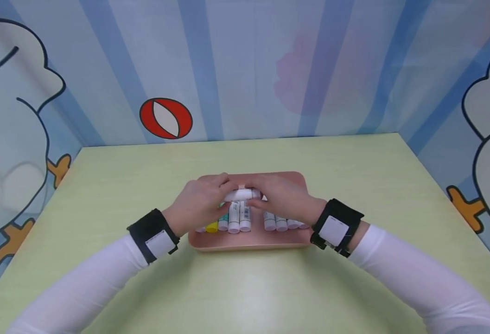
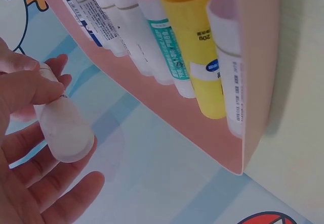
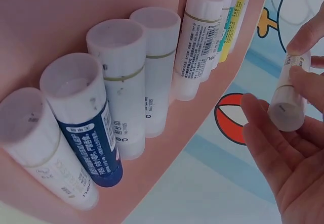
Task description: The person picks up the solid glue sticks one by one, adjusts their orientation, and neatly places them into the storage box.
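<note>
Both hands hold one white glue stick (image 1: pixel 237 195) level above the far part of a pink tray (image 1: pixel 249 241). My left hand (image 1: pixel 199 202) pinches its left end, the thumb lying across the barrel in the left wrist view. At the other end, my right hand (image 1: pixel 288 195) grips it with thumb and fingers, and a round end (image 3: pixel 286 115) shows in the right wrist view. Upright in two groups, more glue sticks lie in the tray: white ones (image 1: pixel 234 218), a yellow one (image 2: pixel 195 47), a green-labelled one (image 2: pixel 169 47) and a dark blue one (image 3: pixel 93 138).
The tray rests on a pale yellow-green table (image 1: pixel 245 287). Between the two groups of glue sticks runs a gap of bare tray. A striped blue backdrop (image 1: pixel 236 69) with cartoon figures and a red-and-white ball (image 1: pixel 166 118) stands behind and beside the table.
</note>
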Action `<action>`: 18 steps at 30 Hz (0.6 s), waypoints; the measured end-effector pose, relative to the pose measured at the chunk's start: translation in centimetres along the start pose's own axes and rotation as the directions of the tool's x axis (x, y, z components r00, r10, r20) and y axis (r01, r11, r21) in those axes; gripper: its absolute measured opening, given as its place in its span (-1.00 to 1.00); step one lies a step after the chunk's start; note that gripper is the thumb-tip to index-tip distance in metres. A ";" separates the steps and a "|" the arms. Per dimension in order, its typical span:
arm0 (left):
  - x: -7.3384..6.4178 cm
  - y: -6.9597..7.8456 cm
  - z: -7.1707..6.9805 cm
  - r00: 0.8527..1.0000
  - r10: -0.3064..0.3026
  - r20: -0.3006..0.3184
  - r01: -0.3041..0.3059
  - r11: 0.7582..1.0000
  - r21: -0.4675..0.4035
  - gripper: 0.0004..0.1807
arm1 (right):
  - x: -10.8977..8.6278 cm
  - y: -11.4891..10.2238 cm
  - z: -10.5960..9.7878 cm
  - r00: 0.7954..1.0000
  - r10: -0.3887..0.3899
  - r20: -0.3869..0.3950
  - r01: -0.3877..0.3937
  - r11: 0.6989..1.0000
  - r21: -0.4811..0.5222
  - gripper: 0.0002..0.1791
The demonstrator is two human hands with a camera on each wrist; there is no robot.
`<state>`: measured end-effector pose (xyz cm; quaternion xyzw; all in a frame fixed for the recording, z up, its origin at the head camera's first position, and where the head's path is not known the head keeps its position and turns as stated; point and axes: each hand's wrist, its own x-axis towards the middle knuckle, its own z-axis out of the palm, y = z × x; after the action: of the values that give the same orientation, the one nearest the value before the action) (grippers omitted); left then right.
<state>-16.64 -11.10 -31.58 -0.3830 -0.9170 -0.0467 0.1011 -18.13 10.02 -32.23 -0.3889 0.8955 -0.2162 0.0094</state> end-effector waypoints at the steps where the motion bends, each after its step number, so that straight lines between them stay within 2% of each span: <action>1: 0.0 0.0 0.0 1.000 0.011 -0.007 -0.011 1.000 0.005 -0.52 | 0.0 0.0 0.0 1.000 -0.008 -0.003 0.008 1.000 -0.003 -0.46; 4: -0.1 0.1 0.1 0.999 0.039 -0.018 -0.039 0.999 0.011 -0.58 | 0.0 0.0 0.0 1.000 -0.008 0.004 0.008 1.000 -0.023 -0.63; 8: 0.0 0.1 0.4 0.999 0.045 -0.016 -0.045 0.999 0.015 -0.61 | 0.0 0.0 -0.1 1.000 0.006 0.025 -0.004 0.998 -0.060 -0.80; 14: 0.0 0.1 0.7 0.999 0.033 -0.021 -0.033 0.999 0.012 -0.60 | -0.5 0.0 -0.1 1.000 0.001 0.022 0.001 0.995 -0.103 -0.76; 18: -0.1 -0.5 0.8 0.999 -0.044 0.008 0.044 0.999 -0.007 -0.52 | -0.8 0.1 -0.4 1.000 0.005 0.017 -0.003 0.994 -0.105 -0.74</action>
<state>-17.09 -11.41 -32.38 -0.3633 -0.9254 -0.0509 0.0951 -17.65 10.80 -32.03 -0.3888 0.9063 -0.1656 -0.0028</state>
